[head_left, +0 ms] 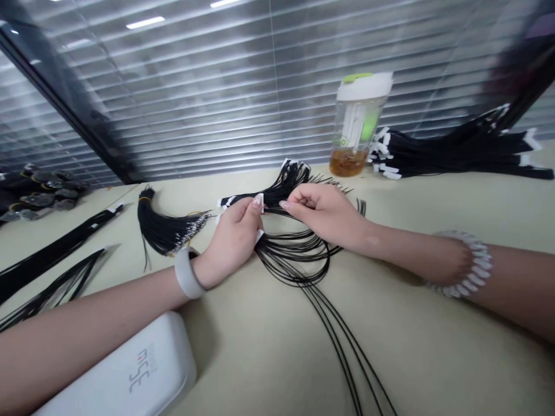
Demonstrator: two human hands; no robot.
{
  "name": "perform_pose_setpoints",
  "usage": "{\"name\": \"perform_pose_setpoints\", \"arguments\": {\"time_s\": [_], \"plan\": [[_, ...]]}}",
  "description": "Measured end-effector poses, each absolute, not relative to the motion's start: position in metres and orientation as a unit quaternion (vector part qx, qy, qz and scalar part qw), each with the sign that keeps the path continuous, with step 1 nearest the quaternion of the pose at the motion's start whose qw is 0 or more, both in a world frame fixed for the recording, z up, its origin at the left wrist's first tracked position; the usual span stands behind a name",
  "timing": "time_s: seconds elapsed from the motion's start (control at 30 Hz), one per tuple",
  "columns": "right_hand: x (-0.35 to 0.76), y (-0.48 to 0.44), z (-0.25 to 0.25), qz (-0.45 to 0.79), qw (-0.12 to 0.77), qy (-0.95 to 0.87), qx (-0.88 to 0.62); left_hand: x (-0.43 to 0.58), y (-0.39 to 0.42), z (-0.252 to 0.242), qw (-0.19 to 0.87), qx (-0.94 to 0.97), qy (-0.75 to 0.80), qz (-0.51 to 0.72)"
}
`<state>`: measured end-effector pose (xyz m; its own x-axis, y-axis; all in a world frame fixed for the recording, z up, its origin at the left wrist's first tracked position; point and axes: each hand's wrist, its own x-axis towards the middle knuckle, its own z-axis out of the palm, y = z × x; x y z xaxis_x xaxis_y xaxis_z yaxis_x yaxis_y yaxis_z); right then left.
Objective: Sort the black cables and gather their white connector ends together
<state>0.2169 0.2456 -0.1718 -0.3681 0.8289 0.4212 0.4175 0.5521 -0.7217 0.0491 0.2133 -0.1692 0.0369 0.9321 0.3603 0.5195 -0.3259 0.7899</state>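
Observation:
My left hand (pixel 234 240) is closed, its thumb pressing on a small white piece (pixel 261 200) among thin black cables. Just to its right, my right hand (pixel 327 216) pinches with thumb and index finger at a thin black cable (pixel 277 210) that runs between the two hands. Below them, a looped bundle of black cables (pixel 295 254) fans out from under my left hand, with several strands trailing toward the front edge. Behind the hands lies another black cable bundle (pixel 281 188) with white end pieces. What my left palm covers is hidden.
A tied black cable bundle (pixel 158 222) with shiny metal ends lies left of my hands. A white power bank (pixel 160 370) sits under my left forearm. A bottle (pixel 359 124) of amber liquid and more cables (pixel 455 153) stand by the blinds (pixel 195 86). Further bundles (pixel 47 251) lie left.

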Motion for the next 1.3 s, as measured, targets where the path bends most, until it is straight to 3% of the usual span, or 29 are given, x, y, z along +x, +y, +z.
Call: {"name": "perform_pose_setpoints", "arguments": {"time_s": [0.3,0.87,1.3], "plan": [[0.2173,0.2494,-0.1765,0.324,0.430,-0.742,-0.399,0.0483,0.2137,-0.1713,0.255,0.687,0.515,0.446],[0.2178,0.2480,-0.1752,0.371,0.410,-0.739,-0.386,0.0492,0.2133,-0.1710,0.253,0.692,0.520,0.433],[0.2195,0.2493,-0.1791,0.296,0.373,-0.805,-0.355,0.0494,0.2117,-0.1663,0.233,0.740,0.509,0.373]]}}
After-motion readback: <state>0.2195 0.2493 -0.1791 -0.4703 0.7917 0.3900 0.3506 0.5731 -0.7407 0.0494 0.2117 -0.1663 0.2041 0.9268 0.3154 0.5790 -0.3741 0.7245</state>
